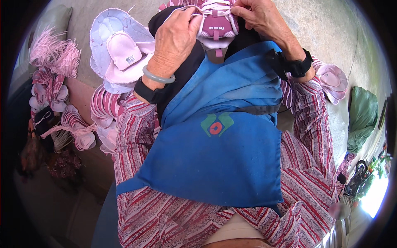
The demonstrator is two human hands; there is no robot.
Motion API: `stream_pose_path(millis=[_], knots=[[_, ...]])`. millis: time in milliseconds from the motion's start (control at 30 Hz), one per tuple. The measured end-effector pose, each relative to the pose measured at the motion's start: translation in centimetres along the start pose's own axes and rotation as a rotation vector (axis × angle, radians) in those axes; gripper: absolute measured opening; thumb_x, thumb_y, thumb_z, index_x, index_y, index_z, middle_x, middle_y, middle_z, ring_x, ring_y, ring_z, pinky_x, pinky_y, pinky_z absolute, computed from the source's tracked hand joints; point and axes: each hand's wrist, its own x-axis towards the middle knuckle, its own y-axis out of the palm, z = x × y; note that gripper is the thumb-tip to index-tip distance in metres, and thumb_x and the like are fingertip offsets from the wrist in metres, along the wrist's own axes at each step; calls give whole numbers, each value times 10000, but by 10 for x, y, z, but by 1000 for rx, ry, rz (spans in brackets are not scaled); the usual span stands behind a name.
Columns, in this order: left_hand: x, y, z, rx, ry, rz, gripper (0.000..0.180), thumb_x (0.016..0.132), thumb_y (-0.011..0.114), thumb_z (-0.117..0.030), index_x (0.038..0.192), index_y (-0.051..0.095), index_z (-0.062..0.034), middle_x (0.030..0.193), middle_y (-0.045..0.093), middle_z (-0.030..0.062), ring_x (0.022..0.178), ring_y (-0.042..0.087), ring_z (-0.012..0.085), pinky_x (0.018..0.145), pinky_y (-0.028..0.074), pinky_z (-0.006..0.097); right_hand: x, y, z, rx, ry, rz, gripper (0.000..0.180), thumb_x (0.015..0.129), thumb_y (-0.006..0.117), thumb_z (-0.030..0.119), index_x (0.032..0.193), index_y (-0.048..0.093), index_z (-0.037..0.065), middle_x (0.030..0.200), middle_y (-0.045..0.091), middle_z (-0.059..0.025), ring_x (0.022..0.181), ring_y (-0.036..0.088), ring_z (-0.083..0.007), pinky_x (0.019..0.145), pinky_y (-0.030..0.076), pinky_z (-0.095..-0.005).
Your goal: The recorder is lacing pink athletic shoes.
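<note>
A pink and maroon shoe upper (217, 32) with a padded tongue lies across my lap at the top, over dark cloth and a blue apron (215, 161). A pale shoelace (215, 7) crosses its front. My left hand (178, 39) is closed at the upper's left edge, thumb and fingers pinching the lace, which loops over the fingertips. My right hand (264, 20) is closed in a pinch at the right lacing edge; what lies between those fingertips is hidden. The shoe's far end runs out of view.
At left lie a lavender stack of shoe pieces (108, 31), a bunch of pink laces (56, 53) and fanned stacks of pink uppers (78, 128). On the right are another pink stack (332, 80), a green sack (362, 113) and a motorcycle (359, 175) farther off.
</note>
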Motion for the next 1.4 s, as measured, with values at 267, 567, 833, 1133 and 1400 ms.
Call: stream_pose_path(millis=[267,567,833,1133,1400], knots=[[1,10,-8,247,-2,122,311,817,523,-72,1105,521,46,974,560,189,899,578,336,795,475,373,-29,45,-1,-393,-146,-409,277,879,564,233,1000,511,-10,877,524,-183,753,585,-324,630,510,-369],[4,12,1,25,84,9,278,800,511,-3,1078,492,-4,846,578,178,785,601,347,680,506,379,-11,51,-33,-167,-296,-426,200,827,515,67,1018,491,15,857,549,-172,752,584,-345,634,508,-389],[15,2,-11,237,146,164,229,774,576,-40,999,543,-69,765,583,133,715,628,295,579,518,347,-16,45,-20,-489,-326,-284,317,778,562,63,1079,464,49,869,545,-139,710,624,-289,563,511,-355],[23,1,-7,72,265,-94,125,728,659,-37,836,598,-45,754,562,85,695,574,261,629,478,341,12,34,-17,-923,-689,-383,172,722,572,195,817,587,53,814,477,-60,741,525,-172,601,436,-304],[-6,-68,-70,-663,-9,-138,147,730,692,-8,835,590,-24,783,622,97,710,626,207,621,494,267,-36,0,52,299,-447,-432,39,843,577,22,868,572,-8,854,553,-66,786,527,-142,705,427,-235]])
